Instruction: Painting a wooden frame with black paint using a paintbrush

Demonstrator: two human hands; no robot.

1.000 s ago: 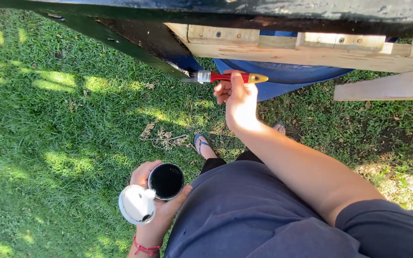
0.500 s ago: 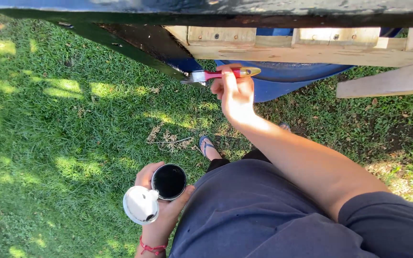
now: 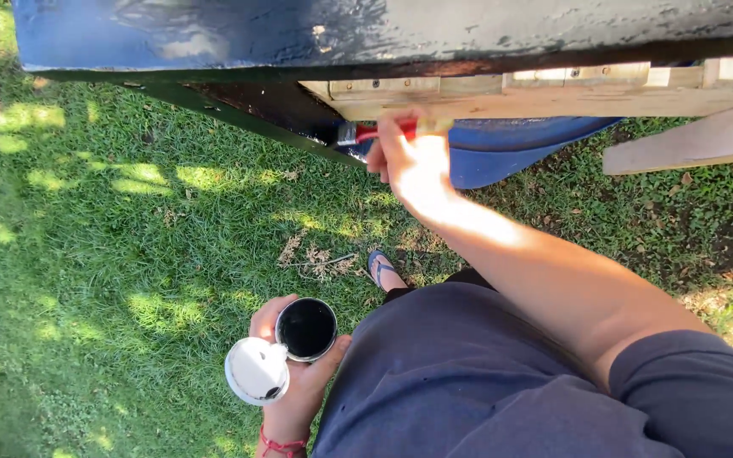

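The right hand (image 3: pixel 413 165) is clamped on the light, stiff red-handled paintbrush (image 3: pixel 375 133), best gripped mid-handle; the left hand (image 3: pixel 299 373) cups a small open can of black paint (image 3: pixel 306 329), spillable, with its white lid (image 3: pixel 256 370).

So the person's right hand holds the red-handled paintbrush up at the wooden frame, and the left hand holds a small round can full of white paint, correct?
Not quite: the paint in the small round can is black, not white; only its lid is white. The head view shows it. The right hand does hold the red-handled paintbrush, the left hand the can.

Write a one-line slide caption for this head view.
Right hand holds a red-handled paintbrush against a wooden frame, while left hand holds an open can of black paint above grass.
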